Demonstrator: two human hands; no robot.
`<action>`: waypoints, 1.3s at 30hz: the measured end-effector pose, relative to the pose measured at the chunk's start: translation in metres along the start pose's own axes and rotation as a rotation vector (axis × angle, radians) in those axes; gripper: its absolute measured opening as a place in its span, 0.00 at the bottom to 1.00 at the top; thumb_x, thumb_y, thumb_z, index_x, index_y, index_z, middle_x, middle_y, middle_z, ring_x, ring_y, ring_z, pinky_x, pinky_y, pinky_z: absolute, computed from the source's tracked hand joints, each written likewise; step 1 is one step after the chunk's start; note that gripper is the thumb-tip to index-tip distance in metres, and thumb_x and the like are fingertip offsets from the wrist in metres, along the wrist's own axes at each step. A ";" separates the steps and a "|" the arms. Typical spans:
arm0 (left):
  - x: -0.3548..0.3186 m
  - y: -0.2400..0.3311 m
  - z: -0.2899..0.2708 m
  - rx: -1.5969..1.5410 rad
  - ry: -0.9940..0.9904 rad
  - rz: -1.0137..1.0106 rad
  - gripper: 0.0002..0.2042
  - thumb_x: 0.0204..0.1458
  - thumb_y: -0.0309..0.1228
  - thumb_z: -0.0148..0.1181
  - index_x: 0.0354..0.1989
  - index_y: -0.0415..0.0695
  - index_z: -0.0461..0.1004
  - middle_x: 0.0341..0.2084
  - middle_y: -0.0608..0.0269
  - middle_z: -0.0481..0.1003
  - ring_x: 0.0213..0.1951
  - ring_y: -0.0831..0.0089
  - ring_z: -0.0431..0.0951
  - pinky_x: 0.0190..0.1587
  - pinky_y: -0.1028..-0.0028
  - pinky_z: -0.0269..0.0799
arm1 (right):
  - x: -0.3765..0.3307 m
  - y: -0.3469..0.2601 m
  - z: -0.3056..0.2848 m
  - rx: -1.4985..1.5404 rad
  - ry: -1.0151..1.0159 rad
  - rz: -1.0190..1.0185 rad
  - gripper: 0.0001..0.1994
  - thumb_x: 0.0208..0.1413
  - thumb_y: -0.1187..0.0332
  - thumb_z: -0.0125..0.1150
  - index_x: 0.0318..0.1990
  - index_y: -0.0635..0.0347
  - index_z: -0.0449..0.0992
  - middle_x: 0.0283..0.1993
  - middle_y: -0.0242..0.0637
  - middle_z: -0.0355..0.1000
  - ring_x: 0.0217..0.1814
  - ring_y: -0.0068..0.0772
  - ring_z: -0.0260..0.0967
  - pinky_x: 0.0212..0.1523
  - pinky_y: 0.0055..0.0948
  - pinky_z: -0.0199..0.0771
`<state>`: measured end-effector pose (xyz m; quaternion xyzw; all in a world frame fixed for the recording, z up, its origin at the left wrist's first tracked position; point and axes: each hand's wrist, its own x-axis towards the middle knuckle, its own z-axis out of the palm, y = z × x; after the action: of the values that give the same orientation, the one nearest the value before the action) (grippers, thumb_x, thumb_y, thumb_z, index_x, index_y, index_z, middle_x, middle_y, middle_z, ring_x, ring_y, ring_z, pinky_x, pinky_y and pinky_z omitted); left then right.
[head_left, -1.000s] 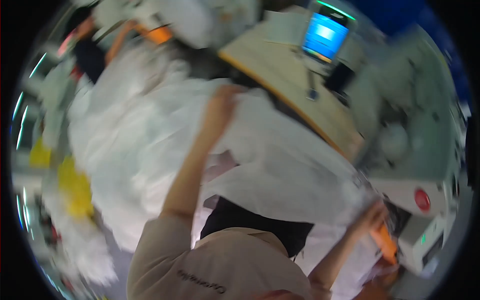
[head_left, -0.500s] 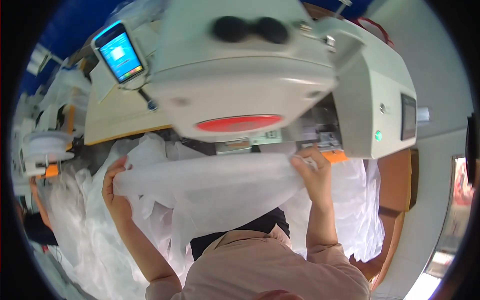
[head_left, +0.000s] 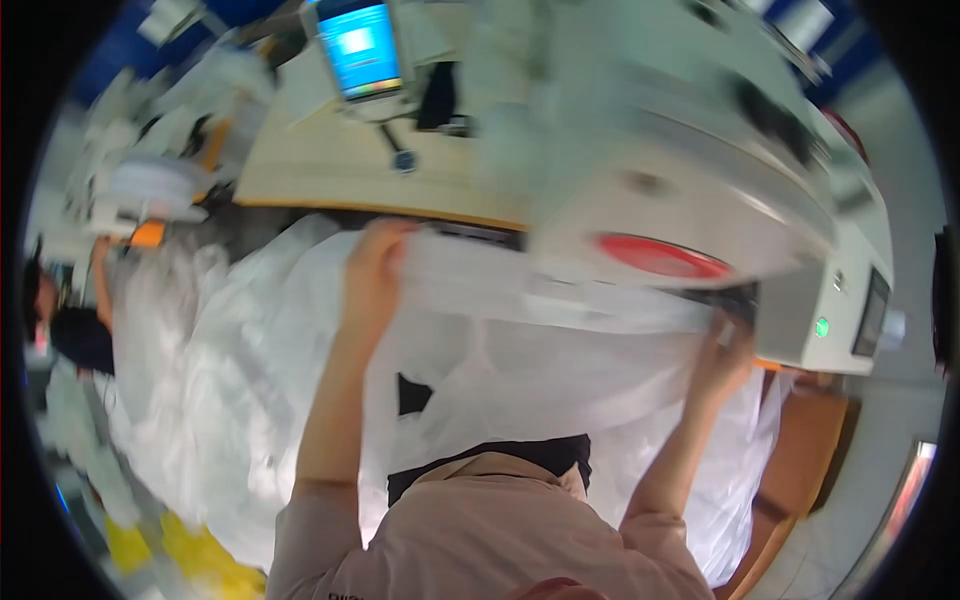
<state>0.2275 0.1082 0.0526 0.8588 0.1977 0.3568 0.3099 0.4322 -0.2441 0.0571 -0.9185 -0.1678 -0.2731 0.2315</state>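
As both hands [head_left: 374, 268] [head_left: 725, 352] hold it — white fabric [head_left: 470, 285], long edge lying crosswise

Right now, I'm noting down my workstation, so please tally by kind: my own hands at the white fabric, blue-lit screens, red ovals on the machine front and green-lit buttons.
Your own hands, left hand and right hand, at the white fabric: 2
Blue-lit screen: 1
Red oval: 1
Green-lit button: 1
Total: 5

left grip [head_left: 376, 268] curled, farther forward; right grip [head_left: 722, 352] curled; forearms [head_left: 338, 405] outstretched, well apart
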 end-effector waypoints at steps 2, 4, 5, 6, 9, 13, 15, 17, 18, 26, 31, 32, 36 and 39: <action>-0.002 -0.006 0.003 0.100 -0.124 -0.365 0.07 0.50 0.20 0.49 0.37 0.45 0.68 0.33 0.53 0.73 0.37 0.55 0.74 0.35 0.64 0.70 | 0.001 0.005 -0.003 -0.028 0.029 -0.125 0.09 0.52 0.68 0.60 0.36 0.64 0.74 0.37 0.43 0.73 0.39 0.36 0.70 0.44 0.32 0.70; -0.007 -0.010 -0.001 0.284 0.062 -0.074 0.06 0.51 0.26 0.48 0.38 0.46 0.68 0.37 0.55 0.72 0.41 0.55 0.72 0.36 0.63 0.69 | 0.000 0.002 -0.010 0.101 0.107 -0.114 0.09 0.51 0.71 0.62 0.38 0.66 0.74 0.37 0.43 0.73 0.39 0.37 0.70 0.42 0.32 0.71; -0.011 -0.012 -0.005 0.481 0.172 0.061 0.07 0.48 0.26 0.51 0.37 0.44 0.69 0.39 0.56 0.70 0.42 0.56 0.70 0.36 0.64 0.68 | -0.004 -0.007 -0.015 0.080 0.273 -0.162 0.10 0.50 0.72 0.63 0.39 0.66 0.75 0.36 0.44 0.73 0.37 0.38 0.70 0.40 0.32 0.71; -0.017 -0.013 -0.010 0.558 0.167 0.054 0.08 0.45 0.24 0.52 0.36 0.43 0.69 0.38 0.56 0.69 0.43 0.57 0.69 0.37 0.65 0.68 | -0.002 -0.011 -0.023 -0.034 0.361 -0.288 0.11 0.52 0.71 0.61 0.41 0.67 0.73 0.38 0.46 0.72 0.37 0.39 0.70 0.41 0.31 0.72; -0.041 -0.017 -0.026 0.547 0.136 -0.085 0.07 0.42 0.23 0.52 0.32 0.41 0.68 0.32 0.56 0.69 0.36 0.60 0.70 0.33 0.66 0.69 | -0.007 -0.048 -0.029 0.093 0.162 -0.270 0.19 0.49 0.62 0.65 0.45 0.64 0.72 0.43 0.44 0.71 0.43 0.38 0.69 0.39 0.29 0.72; -0.073 -0.029 -0.046 0.525 0.085 -0.321 0.07 0.41 0.23 0.52 0.31 0.42 0.68 0.26 0.59 0.69 0.31 0.63 0.73 0.28 0.68 0.69 | -0.009 -0.096 -0.024 -0.232 -0.365 -0.605 0.18 0.57 0.57 0.54 0.43 0.64 0.73 0.42 0.45 0.72 0.44 0.42 0.69 0.38 0.30 0.72; -0.085 -0.035 -0.053 0.494 0.027 -0.346 0.07 0.41 0.23 0.54 0.31 0.43 0.68 0.23 0.61 0.68 0.28 0.63 0.73 0.27 0.68 0.69 | -0.006 -0.101 -0.026 0.146 -0.391 -0.001 0.19 0.61 0.56 0.46 0.45 0.65 0.72 0.44 0.47 0.71 0.46 0.44 0.68 0.40 0.32 0.70; -0.096 -0.039 -0.059 0.473 -0.002 -0.387 0.08 0.41 0.23 0.54 0.31 0.43 0.68 0.22 0.62 0.68 0.27 0.63 0.74 0.26 0.68 0.69 | -0.006 -0.092 -0.025 0.313 -0.426 0.290 0.20 0.63 0.55 0.42 0.46 0.65 0.71 0.45 0.47 0.70 0.48 0.45 0.67 0.42 0.32 0.69; -0.101 -0.042 -0.063 0.431 -0.045 -0.349 0.07 0.41 0.23 0.55 0.31 0.43 0.69 0.22 0.62 0.68 0.27 0.63 0.74 0.26 0.68 0.69 | -0.006 -0.084 -0.019 0.465 -0.290 0.203 0.18 0.62 0.56 0.44 0.42 0.65 0.71 0.41 0.47 0.69 0.44 0.46 0.66 0.40 0.37 0.67; -0.122 -0.060 -0.073 0.152 0.132 -0.417 0.08 0.41 0.22 0.56 0.31 0.46 0.74 0.25 0.61 0.69 0.30 0.61 0.74 0.32 0.67 0.70 | -0.034 -0.018 0.052 0.317 -0.673 -0.053 0.19 0.64 0.59 0.39 0.49 0.66 0.69 0.47 0.47 0.69 0.51 0.45 0.65 0.47 0.33 0.67; -0.124 -0.062 -0.078 -0.034 0.147 -0.500 0.12 0.39 0.19 0.56 0.34 0.45 0.76 0.29 0.58 0.72 0.36 0.59 0.74 0.38 0.68 0.70 | -0.027 -0.054 0.023 -0.042 -0.642 -0.112 0.19 0.64 0.60 0.39 0.50 0.65 0.69 0.49 0.44 0.69 0.55 0.43 0.63 0.52 0.31 0.64; -0.125 -0.062 -0.081 -0.065 0.083 -0.488 0.13 0.38 0.18 0.57 0.35 0.44 0.75 0.30 0.57 0.73 0.37 0.59 0.74 0.40 0.68 0.70 | -0.026 -0.067 0.016 0.181 -0.545 -0.288 0.18 0.63 0.61 0.40 0.50 0.65 0.69 0.49 0.44 0.69 0.54 0.43 0.64 0.52 0.31 0.64; -0.123 -0.056 -0.098 0.097 -0.126 -0.483 0.20 0.32 0.15 0.53 0.39 0.41 0.75 0.33 0.54 0.76 0.37 0.60 0.77 0.38 0.67 0.72 | -0.017 -0.110 0.007 0.561 -0.511 -0.192 0.13 0.60 0.66 0.48 0.46 0.65 0.71 0.46 0.41 0.71 0.50 0.37 0.66 0.53 0.31 0.63; -0.109 -0.043 -0.101 0.188 -0.112 -0.568 0.22 0.34 0.15 0.48 0.42 0.43 0.74 0.30 0.54 0.77 0.31 0.67 0.77 0.31 0.69 0.71 | -0.008 -0.110 0.002 0.490 -0.535 0.069 0.14 0.54 0.67 0.58 0.44 0.66 0.72 0.45 0.39 0.71 0.46 0.32 0.66 0.53 0.28 0.62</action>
<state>0.0757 0.1182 0.0260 0.8125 0.4446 0.1883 0.3267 0.3787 -0.1529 0.0873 -0.8798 -0.2520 0.0330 0.4017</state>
